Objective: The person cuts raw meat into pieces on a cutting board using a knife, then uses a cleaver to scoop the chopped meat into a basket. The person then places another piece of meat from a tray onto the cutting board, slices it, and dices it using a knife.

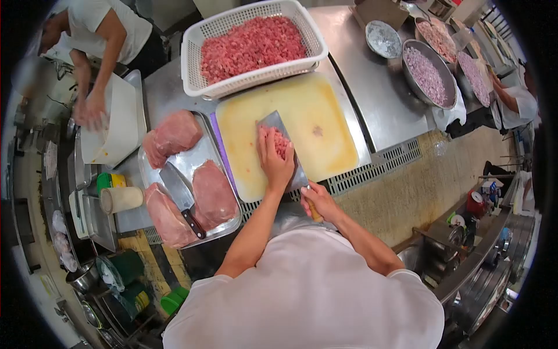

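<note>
Head view: the right hand point(321, 202) has its fingers wrapped around the wooden handle of a cleaver point(299, 176), whose blade lies over the yellowed cutting board point(328, 136). On that blade sits a small heap of diced raw meat point(280, 144), with the left hand point(275, 160) laid over it, fingers close together; whether they grip it, I cannot tell. Beyond the board stands a white perforated basket point(256, 86) of diced meat. Left of the board, a metal tray point(200, 153) carries three large raw meat pieces point(214, 195) and a dark-handled knife point(179, 186).
</note>
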Motion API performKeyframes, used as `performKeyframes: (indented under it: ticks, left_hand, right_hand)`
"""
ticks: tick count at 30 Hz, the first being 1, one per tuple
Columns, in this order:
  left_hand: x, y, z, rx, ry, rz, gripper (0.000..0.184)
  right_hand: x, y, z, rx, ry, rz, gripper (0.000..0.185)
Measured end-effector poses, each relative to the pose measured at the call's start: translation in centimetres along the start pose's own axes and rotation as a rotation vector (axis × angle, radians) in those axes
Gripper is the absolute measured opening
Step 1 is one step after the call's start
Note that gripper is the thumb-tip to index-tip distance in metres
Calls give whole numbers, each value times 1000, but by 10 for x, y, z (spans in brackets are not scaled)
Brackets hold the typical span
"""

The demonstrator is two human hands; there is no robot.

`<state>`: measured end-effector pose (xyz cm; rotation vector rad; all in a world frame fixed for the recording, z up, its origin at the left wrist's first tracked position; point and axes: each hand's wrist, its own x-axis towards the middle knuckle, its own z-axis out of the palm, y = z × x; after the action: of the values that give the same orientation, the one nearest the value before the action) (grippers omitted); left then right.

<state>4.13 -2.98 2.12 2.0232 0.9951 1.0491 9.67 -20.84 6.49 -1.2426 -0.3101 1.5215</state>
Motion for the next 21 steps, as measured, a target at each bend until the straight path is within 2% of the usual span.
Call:
performKeyframes:
  ticks: [3,7,9,12,15,18,20,21]
  left_hand:
    - [8,10,-7,71,14,25,63]
    - [58,59,-31,-97,90,38,59]
    - [98,81,-40,-205,185,103,57]
    - [182,88,-51,-185,321,183,53]
    - [283,43,-52,-51,308,167,42]
    - [286,24,-59,143,428,349,35]
    - [232,23,-67,-47,232,123,33]
    - [201,8,-68,57,137,-15,32]
  right_hand:
    - [-10,-17,5,-10,-3,-21,24]
    - [-25,-83,26,-93,-110,-211,27]
    - [-29,-117,36,-179,-153,-305,26]
    - [-25,-154,34,-358,-166,-366,26]
    - [-27,-140,22,-339,-89,-338,25]
    - [-24,-101,-14,-294,45,-297,23]
    - [-28,-61,-58,-72,65,-230,26]
    - [-40,-52,-71,8,110,-205,30]
